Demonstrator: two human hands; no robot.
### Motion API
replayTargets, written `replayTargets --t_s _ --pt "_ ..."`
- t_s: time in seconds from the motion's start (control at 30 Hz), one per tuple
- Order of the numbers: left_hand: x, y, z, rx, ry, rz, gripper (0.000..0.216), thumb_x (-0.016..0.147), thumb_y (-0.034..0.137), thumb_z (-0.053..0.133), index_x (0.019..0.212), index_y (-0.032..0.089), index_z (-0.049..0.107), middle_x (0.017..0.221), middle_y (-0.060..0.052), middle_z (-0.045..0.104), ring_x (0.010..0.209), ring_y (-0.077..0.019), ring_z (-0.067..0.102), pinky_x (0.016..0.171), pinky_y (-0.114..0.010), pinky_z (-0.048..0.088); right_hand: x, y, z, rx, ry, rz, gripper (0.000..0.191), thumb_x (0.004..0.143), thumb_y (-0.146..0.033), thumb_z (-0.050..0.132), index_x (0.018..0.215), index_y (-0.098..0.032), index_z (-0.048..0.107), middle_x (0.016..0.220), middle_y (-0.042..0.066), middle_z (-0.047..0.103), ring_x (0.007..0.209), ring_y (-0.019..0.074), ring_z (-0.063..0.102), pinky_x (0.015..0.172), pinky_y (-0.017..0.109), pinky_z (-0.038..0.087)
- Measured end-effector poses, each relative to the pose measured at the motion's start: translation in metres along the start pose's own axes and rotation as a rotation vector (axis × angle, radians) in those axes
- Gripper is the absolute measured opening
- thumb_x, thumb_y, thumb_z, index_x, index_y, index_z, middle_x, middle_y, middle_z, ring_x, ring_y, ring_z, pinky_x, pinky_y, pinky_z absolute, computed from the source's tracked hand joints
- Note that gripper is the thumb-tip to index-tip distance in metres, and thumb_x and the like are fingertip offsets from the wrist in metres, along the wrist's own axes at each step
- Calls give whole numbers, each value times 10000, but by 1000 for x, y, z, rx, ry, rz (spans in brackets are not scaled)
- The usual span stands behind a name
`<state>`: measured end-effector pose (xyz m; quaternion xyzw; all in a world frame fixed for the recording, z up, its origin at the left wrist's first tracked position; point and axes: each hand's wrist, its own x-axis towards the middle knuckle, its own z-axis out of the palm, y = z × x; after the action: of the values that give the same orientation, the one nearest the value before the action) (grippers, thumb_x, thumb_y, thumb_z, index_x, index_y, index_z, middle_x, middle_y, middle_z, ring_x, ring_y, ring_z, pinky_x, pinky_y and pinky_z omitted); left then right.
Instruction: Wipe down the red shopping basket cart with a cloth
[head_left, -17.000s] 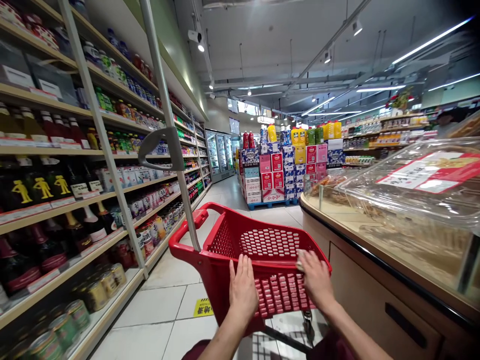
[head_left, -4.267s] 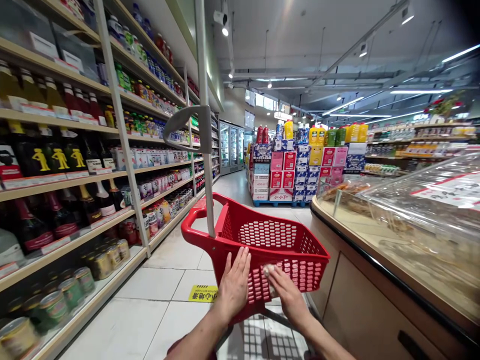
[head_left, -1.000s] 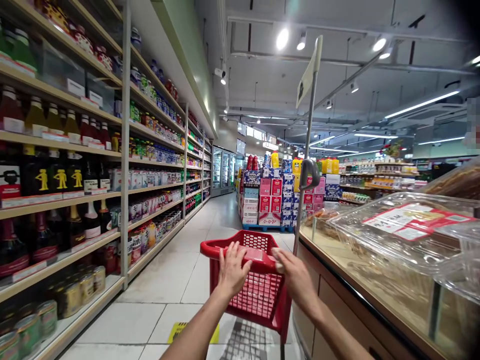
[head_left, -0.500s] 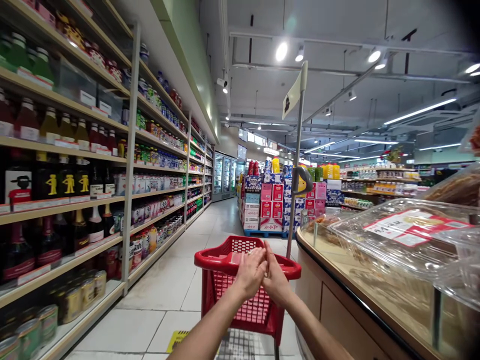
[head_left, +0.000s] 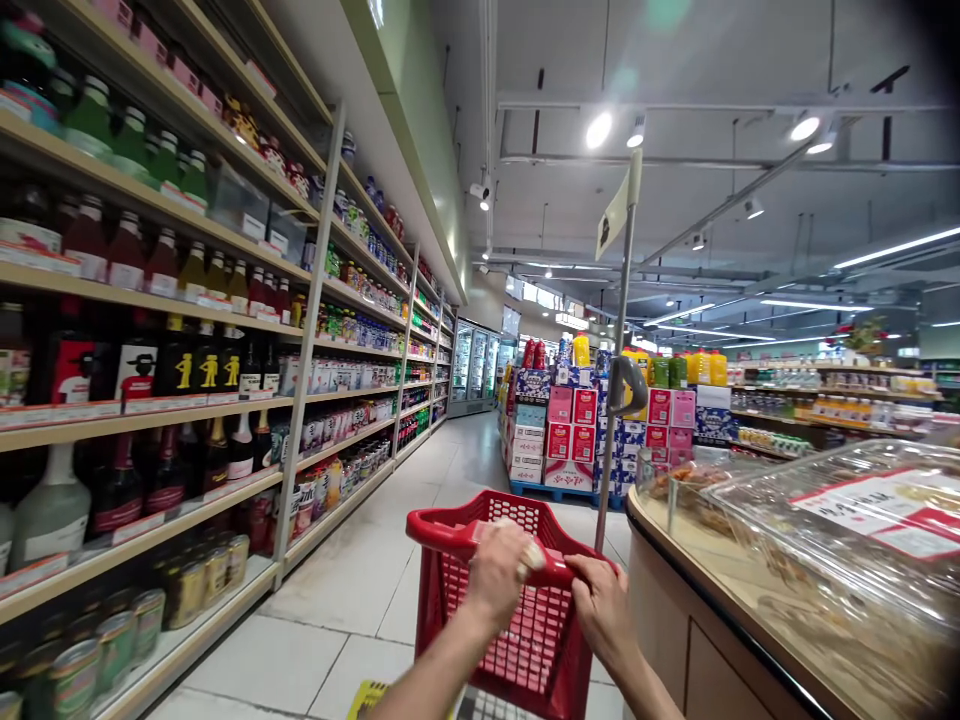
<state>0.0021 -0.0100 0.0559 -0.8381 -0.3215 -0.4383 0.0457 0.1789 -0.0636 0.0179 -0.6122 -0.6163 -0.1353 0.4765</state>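
Observation:
A red plastic shopping cart [head_left: 517, 640] with a perforated basket stands in front of me, and its thick red handle [head_left: 442, 533] runs across my view. Near the middle of the handle, my left hand [head_left: 496, 572] is closed over it, slightly blurred. A small pale patch shows at its fingers, and I cannot make out what it is. At the handle's right end, my right hand [head_left: 602, 605] has its fingers curled over the top. A grey pole [head_left: 616, 420] with a small flag rises by the cart's far right side.
Shelves [head_left: 150, 405] of bottles and cans line the left. On the right, a curved counter [head_left: 664, 590] holds clear plastic food boxes [head_left: 825, 530]. Stacked drink cartons [head_left: 570, 440] stand ahead, with glass-door fridges [head_left: 472, 365] beyond. A tiled aisle [head_left: 360, 560] runs between.
My hands were together above the handle; now they are apart. The right has moved right onto the handle's end, the left rests on its middle. The view has swung slightly left.

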Motion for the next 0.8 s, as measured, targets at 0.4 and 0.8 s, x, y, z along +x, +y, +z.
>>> replayTargets --t_s 0.4,0.8 --pt "17 -6 -19 -16 -12 -304 325 727 55 379 917 215 589 938 -25 638 902 -168 578 833 -337 442 -15 -2 -8 47 74 -29 272 763 -300 389 882 -199 612 951 68 653 925 238 563 961 518 201" --pt "3 47 2 -15 -197 7 357 762 300 501 1100 188 524 1262 -82 487 1191 -225 403 1003 -370 341 -22 -8 -10 2 80 -42 293 786 -326 374 897 -197 611 950 69 656 925 233 563 948 501 211"
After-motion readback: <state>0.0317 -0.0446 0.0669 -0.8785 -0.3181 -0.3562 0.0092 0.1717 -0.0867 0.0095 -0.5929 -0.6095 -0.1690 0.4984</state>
